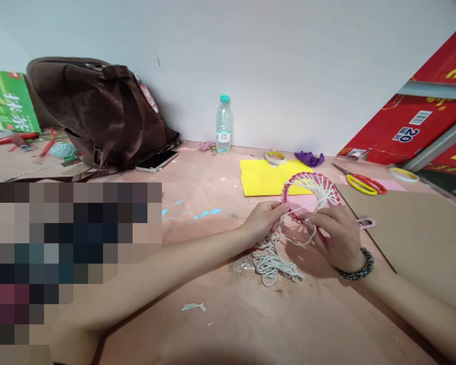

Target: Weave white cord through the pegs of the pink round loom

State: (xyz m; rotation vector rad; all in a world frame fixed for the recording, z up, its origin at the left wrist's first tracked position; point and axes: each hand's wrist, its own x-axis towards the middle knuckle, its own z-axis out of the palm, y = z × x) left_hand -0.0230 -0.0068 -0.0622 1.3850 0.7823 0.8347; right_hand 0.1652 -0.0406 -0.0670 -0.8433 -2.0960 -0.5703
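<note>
A ring wrapped in red (pixel 283 195) is tilted up between my hands, with white cord (pixel 329 191) strung in spokes across its upper right part. My left hand (pixel 266 219) is closed at the ring's left rim, thumb and fingers pinching it. A taut strand runs from there toward the spokes. My right hand (pixel 340 233), with a dark braided band on the wrist, is pinched on the cord by the ring's lower edge; a loop hangs from its fingers. Below the hands lies a loose heap of white cord (pixel 275 266) on the table.
Behind the ring are yellow paper (pixel 258 177), a tape roll (pixel 275 157) and purple cloth (pixel 309 158). Scissors (pixel 361 183) and a brown board (pixel 414 228) lie right. A bottle (pixel 224 124), phone (pixel 157 160) and brown backpack (pixel 99 111) stand further back. The lower left is pixelated.
</note>
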